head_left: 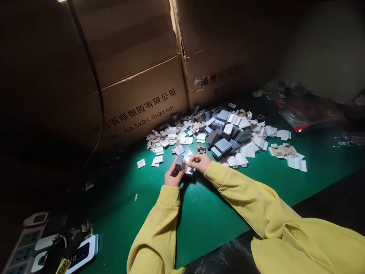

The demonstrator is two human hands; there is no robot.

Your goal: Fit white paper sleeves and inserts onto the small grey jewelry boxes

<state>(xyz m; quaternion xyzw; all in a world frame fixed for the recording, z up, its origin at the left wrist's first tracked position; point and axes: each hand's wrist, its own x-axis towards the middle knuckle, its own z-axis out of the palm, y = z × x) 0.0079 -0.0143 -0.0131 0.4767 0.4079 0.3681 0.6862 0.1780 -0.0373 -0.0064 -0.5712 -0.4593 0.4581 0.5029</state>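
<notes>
My left hand [173,176] is closed around a small grey box [179,162], held upright above the green tabletop. Just right of it, my right hand [200,163] pinches at the box's near side, where a white folded paper piece [188,169] sticks out between the hands. Which part the right fingertips grip is too small to make out. Beyond my hands lies a heap of similar grey boxes [223,145], mixed with white folded paper pieces [238,160]. A few flat white slips [141,163] lie to the left.
Large cardboard cartons [142,102] stand along the back of the green table [211,224]. A black cable [95,76] hangs at the left. At lower left are a power strip [28,239] and a white device [84,253]. A red-edged plastic bag [310,112] lies at right.
</notes>
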